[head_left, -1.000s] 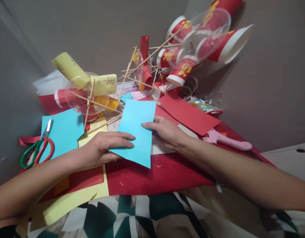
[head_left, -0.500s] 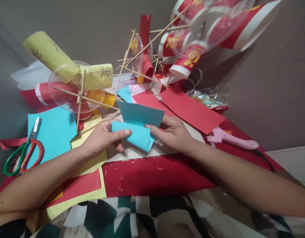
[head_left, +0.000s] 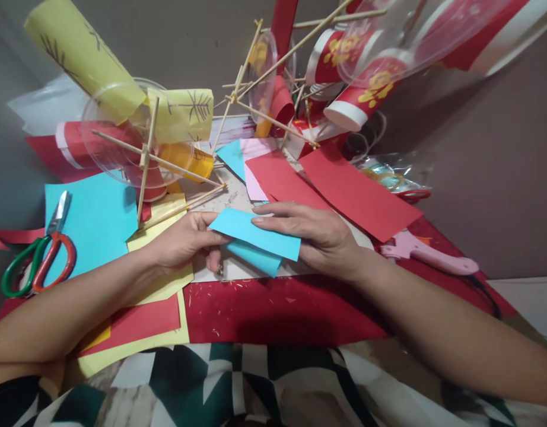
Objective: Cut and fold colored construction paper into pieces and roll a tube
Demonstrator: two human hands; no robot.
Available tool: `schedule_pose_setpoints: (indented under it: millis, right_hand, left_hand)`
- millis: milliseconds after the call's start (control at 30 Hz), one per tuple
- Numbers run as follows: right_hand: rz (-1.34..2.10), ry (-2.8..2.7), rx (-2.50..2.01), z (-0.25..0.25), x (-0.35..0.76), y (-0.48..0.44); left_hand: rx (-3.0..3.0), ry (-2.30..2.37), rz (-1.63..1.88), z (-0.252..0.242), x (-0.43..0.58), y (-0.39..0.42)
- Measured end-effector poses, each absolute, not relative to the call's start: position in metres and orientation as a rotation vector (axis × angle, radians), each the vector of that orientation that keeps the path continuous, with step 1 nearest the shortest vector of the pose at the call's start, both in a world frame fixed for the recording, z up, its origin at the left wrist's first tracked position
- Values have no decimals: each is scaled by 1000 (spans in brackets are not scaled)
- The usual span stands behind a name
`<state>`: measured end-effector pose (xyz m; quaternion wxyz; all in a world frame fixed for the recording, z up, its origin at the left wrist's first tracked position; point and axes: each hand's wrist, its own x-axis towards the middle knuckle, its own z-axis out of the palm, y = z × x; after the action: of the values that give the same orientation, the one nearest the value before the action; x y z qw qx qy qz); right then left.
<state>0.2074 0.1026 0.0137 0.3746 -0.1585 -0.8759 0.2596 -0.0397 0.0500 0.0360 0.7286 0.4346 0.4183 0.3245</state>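
Note:
A sheet of light blue paper (head_left: pixel 260 236), folded over on itself, is between my hands above the white board. My left hand (head_left: pixel 191 240) pinches its left end, thumb on top and fingers underneath. Across the upper flap lie the fingers of my right hand (head_left: pixel 324 240), with the thumb hidden; this hand grips the paper's right side. The flap lies down over the lower rolled layer, whose edge shows beneath. Just behind the hands are red paper pieces (head_left: pixel 365 196) and a strip of pink paper (head_left: pixel 255 181).
Scissors (head_left: pixel 55 249) lie on blue paper (head_left: pixel 93 219) at the left. Stick frames with clear discs (head_left: pixel 144 157) and paper tubes (head_left: pixel 180 115) stand behind. Red-and-white paper cups (head_left: pixel 366 89) rise at back right. A pink glue gun (head_left: pixel 433 255) rests at the right.
The upper flap of the blue paper, raised before, is now folded down toward me over the lower part. My right hand has moved onto the flap. The camera view has shifted slightly.

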Motion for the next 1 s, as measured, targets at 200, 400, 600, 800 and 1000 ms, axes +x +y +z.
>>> schedule_pose_setpoints:
  millis: [200, 400, 600, 800, 1000]
  right_hand:
    - [686, -2203, -515, 12, 206, 103]
    - [645, -2268, -466, 11, 208, 105]
    - [623, -2283, -582, 12, 210, 104]
    - [603, -2293, -551, 7, 210, 104]
    - [591, -2264, -481, 6, 205, 106]
  left_hand:
    - [918, 845, 707, 38, -41, 49]
    - [859, 808, 703, 35, -42, 50]
    - [790, 774, 766, 39, -42, 50]
    - [782, 871, 779, 36, -39, 50]
    - [794, 958, 766, 32, -40, 51]
